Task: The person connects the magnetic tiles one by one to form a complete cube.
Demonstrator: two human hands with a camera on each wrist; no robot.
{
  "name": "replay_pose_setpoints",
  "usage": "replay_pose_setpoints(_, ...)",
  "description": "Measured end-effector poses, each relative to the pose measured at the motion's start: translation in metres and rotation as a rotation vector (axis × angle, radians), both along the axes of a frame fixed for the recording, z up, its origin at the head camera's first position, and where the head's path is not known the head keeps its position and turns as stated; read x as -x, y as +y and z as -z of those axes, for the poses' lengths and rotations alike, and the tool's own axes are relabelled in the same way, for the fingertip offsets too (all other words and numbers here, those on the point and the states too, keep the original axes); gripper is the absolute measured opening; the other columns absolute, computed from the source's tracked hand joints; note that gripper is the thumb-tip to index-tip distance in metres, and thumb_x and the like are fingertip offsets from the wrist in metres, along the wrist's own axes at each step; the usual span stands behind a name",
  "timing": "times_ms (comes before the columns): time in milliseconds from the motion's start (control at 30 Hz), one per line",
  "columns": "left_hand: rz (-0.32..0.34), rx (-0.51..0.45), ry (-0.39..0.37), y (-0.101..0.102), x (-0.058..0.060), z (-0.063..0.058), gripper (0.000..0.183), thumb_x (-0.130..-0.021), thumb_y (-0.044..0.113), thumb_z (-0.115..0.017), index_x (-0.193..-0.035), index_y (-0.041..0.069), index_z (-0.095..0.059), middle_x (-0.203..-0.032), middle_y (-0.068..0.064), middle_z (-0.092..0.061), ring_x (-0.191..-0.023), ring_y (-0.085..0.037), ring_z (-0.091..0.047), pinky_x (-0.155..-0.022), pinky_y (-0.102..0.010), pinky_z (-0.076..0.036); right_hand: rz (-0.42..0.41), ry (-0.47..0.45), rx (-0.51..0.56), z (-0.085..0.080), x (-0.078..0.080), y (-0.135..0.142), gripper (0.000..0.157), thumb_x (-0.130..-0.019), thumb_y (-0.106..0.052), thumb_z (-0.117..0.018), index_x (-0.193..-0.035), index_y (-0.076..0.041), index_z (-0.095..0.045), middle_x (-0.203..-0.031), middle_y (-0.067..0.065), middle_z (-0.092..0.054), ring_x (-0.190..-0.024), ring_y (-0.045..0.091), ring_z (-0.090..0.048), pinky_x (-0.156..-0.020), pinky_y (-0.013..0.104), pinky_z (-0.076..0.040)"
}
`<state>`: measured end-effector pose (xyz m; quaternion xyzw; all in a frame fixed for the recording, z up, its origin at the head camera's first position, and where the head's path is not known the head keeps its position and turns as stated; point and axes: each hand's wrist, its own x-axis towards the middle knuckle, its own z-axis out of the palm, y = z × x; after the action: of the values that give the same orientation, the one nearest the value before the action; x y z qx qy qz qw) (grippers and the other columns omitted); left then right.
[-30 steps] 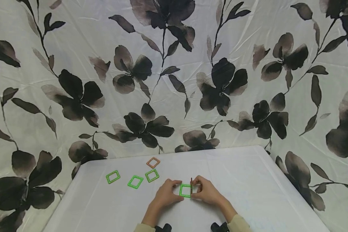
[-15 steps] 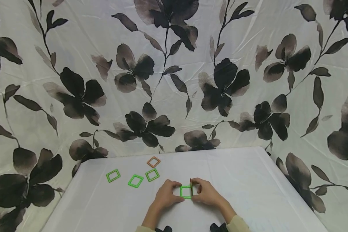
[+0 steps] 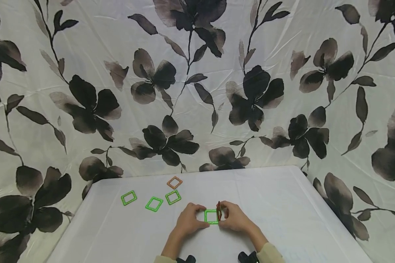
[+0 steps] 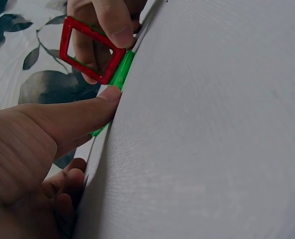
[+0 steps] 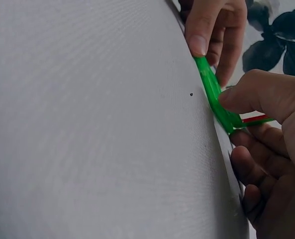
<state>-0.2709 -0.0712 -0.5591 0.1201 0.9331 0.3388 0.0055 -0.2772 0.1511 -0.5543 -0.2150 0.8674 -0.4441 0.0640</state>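
A green square frame tile (image 3: 211,217) lies on the white table, its left side between the thumb and fingers of my left hand (image 3: 190,220). At its right side a red square frame tile (image 4: 106,78) stands up, tilted, with green showing along its edges. My right hand (image 3: 234,218) pinches this red tile at the join with the green one. In the left wrist view my left thumb presses near the green tile's edge (image 4: 121,72). From the right wrist, the green tile (image 5: 209,84) runs between both hands, and most of the red one is hidden.
Three more green square frames (image 3: 128,198), (image 3: 154,204), (image 3: 173,197) lie on the left of the white-covered table (image 3: 283,204). An orange square frame (image 3: 174,182) lies behind them. A flower-printed cloth (image 3: 197,109) hangs along the table's back edge.
The red tile, nearly edge-on before, has tipped slightly to the right at its top and shows more of its face. Both hands stay nearly in place.
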Motion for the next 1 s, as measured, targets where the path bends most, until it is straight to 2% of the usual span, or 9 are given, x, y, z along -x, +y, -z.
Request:
replay_pose_setpoints(167,-0.007,-0.002,-0.020,0.0008,-0.0010,-0.0001,0.054,-0.065,0.033,-0.090,-0.113,0.017,-0.070,-0.098,0.001,-0.052,-0.076,-0.014,-0.044,-0.068,-0.032,-0.039,-0.006,-0.001,-0.002,0.0027,0.0016,0.0007,0.061,-0.069,-0.007,-0.081,-0.125,-0.002,-0.058,-0.087,-0.001,-0.057,-0.069,0.011,-0.049,-0.056,0.024,-0.041)
replay_pose_setpoints(400,-0.001,-0.013,0.000,0.0001,-0.0017,-0.0006,0.054,-0.066,0.032,-0.089,-0.113,0.015,-0.070,-0.099,0.000,-0.052,-0.077,-0.014,-0.044,-0.069,-0.033,-0.040,-0.013,0.009,-0.006,0.0046,0.0052,0.0001,0.063,-0.069,-0.010,-0.082,-0.125,0.001,-0.056,-0.103,0.000,-0.058,-0.073,0.012,-0.050,-0.061,0.025,-0.043)
replay_pose_setpoints(533,0.000,-0.017,-0.012,0.0003,-0.0019,-0.0011,0.055,-0.066,0.032,-0.089,-0.113,0.015,-0.069,-0.099,-0.001,-0.052,-0.076,-0.015,-0.044,-0.069,-0.033,-0.039,-0.014,0.022,-0.013,0.0052,0.0041,0.0003,0.063,-0.067,-0.010,-0.082,-0.123,0.002,-0.056,-0.103,0.001,-0.056,-0.075,0.013,-0.049,-0.063,0.025,-0.043)
replay_pose_setpoints(767,0.005,-0.026,0.018,0.0004,-0.0019,0.0006,0.055,-0.066,0.033,-0.089,-0.114,0.014,-0.069,-0.096,0.000,-0.052,-0.072,-0.013,-0.043,-0.064,-0.029,-0.038,-0.005,0.059,-0.021,0.0075,0.0049,0.0025,0.057,-0.068,-0.012,-0.084,-0.118,-0.001,-0.060,-0.097,0.000,-0.054,-0.075,0.012,-0.048,-0.063,0.026,-0.043)
replay_pose_setpoints(1000,0.004,-0.024,0.024,0.0009,-0.0024,0.0006,0.056,-0.066,0.033,-0.089,-0.114,0.014,-0.069,-0.098,0.001,-0.052,-0.074,-0.013,-0.043,-0.066,-0.030,-0.039,-0.010,0.072,-0.023,0.0072,0.0047,0.0030,0.054,-0.068,-0.013,-0.084,-0.116,-0.002,-0.063,-0.096,-0.002,-0.054,-0.074,0.011,-0.049,-0.064,0.025,-0.043)
